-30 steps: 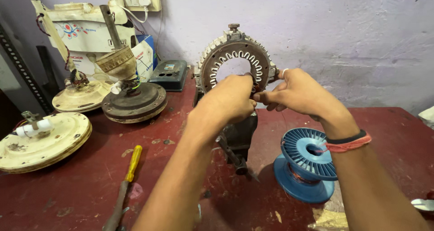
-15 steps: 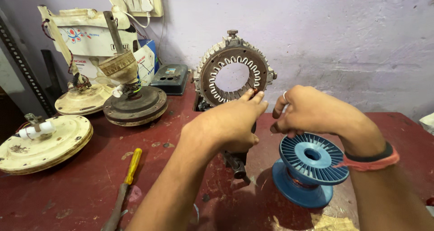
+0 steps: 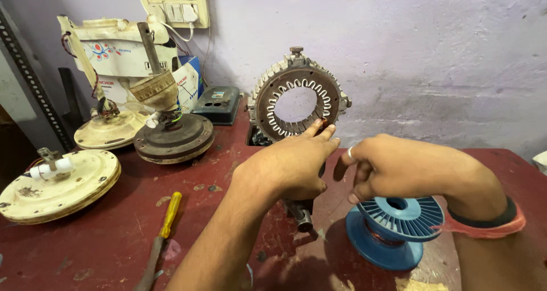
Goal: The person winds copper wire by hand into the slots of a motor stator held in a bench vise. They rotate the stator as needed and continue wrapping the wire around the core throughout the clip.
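The slotted metal ring point(image 3: 298, 102) stands upright on a clamp near the back edge of the surface point(image 3: 114, 240). It looks heavy, stiff and sharp-toothed, best held by its outer rim. The left hand point(image 3: 290, 166) touches its lower inner slots with extended fingertips. The right hand point(image 3: 393, 166) pinches loosely, apart, above a blue plastic spool point(image 3: 399, 228) of thin, fragile copper wire.

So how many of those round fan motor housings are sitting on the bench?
3, all at left: cream housing nearest, dark housing mid-bench, cream one behind by the wall. More may lie off-frame.
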Demonstrator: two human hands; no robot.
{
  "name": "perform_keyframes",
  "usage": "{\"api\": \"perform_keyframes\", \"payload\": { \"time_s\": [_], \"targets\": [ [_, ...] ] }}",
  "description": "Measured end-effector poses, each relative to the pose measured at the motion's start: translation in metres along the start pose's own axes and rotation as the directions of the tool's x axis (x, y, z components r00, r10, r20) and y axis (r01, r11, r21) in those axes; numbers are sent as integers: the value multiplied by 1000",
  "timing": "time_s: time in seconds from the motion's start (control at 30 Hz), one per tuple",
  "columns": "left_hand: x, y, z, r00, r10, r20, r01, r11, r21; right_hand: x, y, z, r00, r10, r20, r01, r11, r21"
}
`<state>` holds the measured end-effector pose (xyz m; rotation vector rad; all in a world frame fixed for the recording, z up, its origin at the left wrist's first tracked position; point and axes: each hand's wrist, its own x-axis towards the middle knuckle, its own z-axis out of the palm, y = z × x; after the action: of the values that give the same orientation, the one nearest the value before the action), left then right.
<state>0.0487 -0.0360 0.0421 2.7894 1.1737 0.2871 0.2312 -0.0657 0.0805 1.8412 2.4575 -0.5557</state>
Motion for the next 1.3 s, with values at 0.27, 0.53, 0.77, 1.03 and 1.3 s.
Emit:
{"api": "perform_keyframes", "payload": {
  "time_s": [0.27,0.53,0.77,1.03,1.3],
  "targets": [
    [3,-5,4,1000,14,13,-14,1000,-13,10,15,13,974,-204,96,211,975,-71],
    [2,-6,2,999,23,43,-23,1000,-4,-1,18,-6,914,-381,-141,402,900,168],
    [-7,-5,-15,992,-53,111,65,992,-110,15,15,-4,851,-189,-489,370,878,304],
    [-23,-32,-35,980,-16,-197,-47,948,-314,42,19,10,705,-66,-707,399,860,318],
    [-16,-34,-29,966,46,-256,-129,939,-319,68,17,31,406,-222,-886,671,731,124]
  ]
}}
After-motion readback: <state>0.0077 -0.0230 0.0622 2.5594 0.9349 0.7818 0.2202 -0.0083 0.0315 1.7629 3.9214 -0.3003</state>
